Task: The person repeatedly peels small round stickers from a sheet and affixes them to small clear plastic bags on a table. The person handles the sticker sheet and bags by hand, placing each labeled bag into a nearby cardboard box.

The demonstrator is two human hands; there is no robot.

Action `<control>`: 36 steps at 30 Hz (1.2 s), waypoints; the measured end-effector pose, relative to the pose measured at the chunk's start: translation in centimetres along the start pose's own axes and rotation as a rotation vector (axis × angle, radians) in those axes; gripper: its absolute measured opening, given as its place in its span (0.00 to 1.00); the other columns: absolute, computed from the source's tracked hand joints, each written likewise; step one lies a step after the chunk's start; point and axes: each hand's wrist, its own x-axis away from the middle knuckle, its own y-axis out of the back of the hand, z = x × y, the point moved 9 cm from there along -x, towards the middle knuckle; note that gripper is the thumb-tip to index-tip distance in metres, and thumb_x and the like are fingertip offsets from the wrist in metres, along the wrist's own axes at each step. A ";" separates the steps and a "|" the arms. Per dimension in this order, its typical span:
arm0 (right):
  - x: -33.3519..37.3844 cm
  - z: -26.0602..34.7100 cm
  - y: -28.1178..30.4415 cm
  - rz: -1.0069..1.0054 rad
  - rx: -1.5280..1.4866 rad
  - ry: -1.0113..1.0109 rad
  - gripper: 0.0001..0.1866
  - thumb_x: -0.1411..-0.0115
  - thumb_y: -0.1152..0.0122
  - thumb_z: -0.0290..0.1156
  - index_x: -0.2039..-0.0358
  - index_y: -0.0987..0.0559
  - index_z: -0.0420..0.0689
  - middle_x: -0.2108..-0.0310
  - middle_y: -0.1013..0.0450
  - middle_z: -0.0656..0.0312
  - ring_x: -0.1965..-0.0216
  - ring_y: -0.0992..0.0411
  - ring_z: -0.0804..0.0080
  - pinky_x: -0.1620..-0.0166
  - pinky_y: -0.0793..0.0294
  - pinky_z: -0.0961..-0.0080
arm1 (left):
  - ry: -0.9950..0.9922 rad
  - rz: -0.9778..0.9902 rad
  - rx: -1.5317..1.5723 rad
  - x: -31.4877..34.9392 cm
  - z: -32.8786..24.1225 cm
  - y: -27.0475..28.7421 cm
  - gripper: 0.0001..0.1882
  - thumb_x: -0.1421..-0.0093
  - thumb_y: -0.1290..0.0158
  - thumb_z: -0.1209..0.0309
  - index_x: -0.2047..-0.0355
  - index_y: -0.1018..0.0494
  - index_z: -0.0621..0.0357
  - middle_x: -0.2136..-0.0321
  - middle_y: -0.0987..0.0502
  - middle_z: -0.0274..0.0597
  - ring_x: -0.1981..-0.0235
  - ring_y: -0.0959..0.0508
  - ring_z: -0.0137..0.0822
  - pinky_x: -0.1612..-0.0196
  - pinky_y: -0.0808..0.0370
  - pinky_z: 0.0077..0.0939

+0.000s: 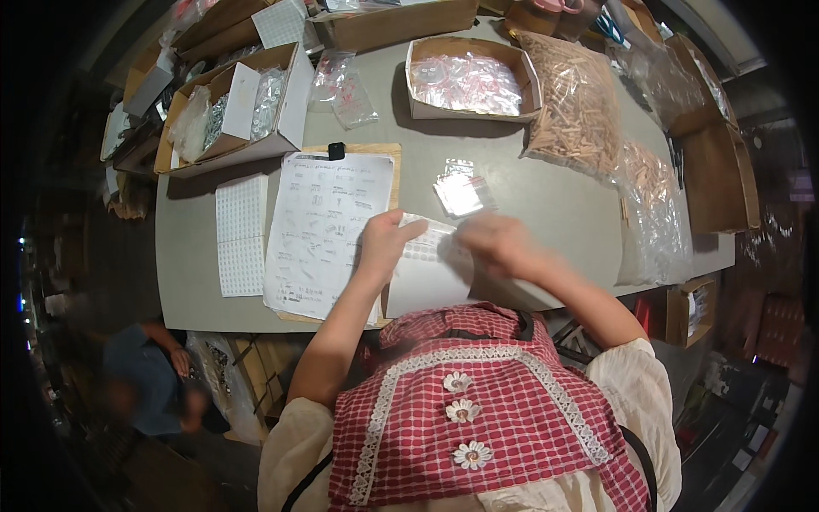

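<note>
A white sheet with rows of round stickers (426, 286) lies at the table's near edge, in front of my apron. My left hand (388, 243) grips its upper left corner, thumb on top. At its upper right edge is my right hand (503, 246), blurred by motion, its fingers bunched together; whatever is between them cannot be made out. Just beyond the sheet lies a small pile of clear zip bags (463, 194). To the left, printed papers (328, 230) with small part drawings rest on a clipboard, partly under my left forearm.
Sheets of small round labels (241, 237) lie left of the clipboard. An open box of clear bags (471, 111) stands at the back. Large bags of wooden dowels (573, 102) fill the right side. Divided boxes (294, 102) stand back left. Another person (149, 375) is at lower left.
</note>
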 end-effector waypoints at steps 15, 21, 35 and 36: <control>1.0 -15.8 -1.3 0.246 0.019 -0.581 0.20 0.44 0.33 0.45 0.68 0.17 0.38 0.69 0.21 0.44 0.64 0.21 0.45 0.60 0.23 0.55 | -0.171 -0.360 0.173 4.9 -0.1 5.8 0.10 0.36 0.41 0.73 0.59 0.22 0.69 0.68 0.17 0.41 0.72 0.19 0.26 0.68 0.24 0.20; 2.8 -15.4 1.1 0.278 -0.014 -0.596 0.18 0.44 0.32 0.42 0.66 0.18 0.37 0.68 0.20 0.47 0.66 0.21 0.50 0.61 0.23 0.58 | -0.168 -0.355 0.214 4.6 -0.6 5.5 0.10 0.36 0.41 0.72 0.59 0.22 0.67 0.67 0.17 0.41 0.70 0.20 0.25 0.67 0.25 0.19; 0.4 -12.8 -1.0 0.167 0.427 -0.443 0.08 0.43 0.41 0.28 0.64 0.26 0.39 0.64 0.21 0.51 0.61 0.22 0.49 0.60 0.22 0.57 | -0.203 -0.381 0.201 4.8 -0.4 5.7 0.13 0.35 0.41 0.71 0.55 0.22 0.68 0.65 0.17 0.41 0.69 0.19 0.25 0.65 0.24 0.19; -0.1 -12.4 -0.5 0.175 0.280 -0.440 0.09 0.43 0.40 0.27 0.62 0.26 0.39 0.63 0.21 0.51 0.61 0.22 0.50 0.60 0.22 0.58 | -0.204 -0.372 0.227 4.8 -0.2 5.8 0.13 0.35 0.41 0.71 0.55 0.22 0.69 0.65 0.17 0.42 0.69 0.19 0.25 0.65 0.24 0.19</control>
